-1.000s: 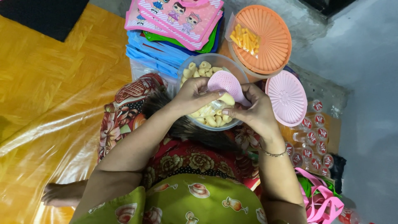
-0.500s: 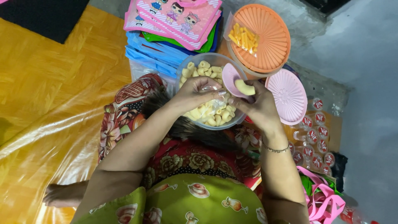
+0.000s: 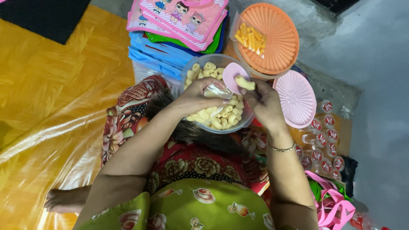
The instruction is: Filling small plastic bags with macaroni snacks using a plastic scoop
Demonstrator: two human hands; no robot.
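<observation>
The scene is evenly and brightly lit from above. Broad white glare is thrown off the yellow plastic sheet (image 3: 55, 127). Shadows are kept soft. Slight softness is seen toward the edges.

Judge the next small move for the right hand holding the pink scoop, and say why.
Probably tip the pink scoop toward the clear bag that the left hand holds open over the bowl: the right hand has the scoop raised with one snack piece on it, beside the bag.
</observation>
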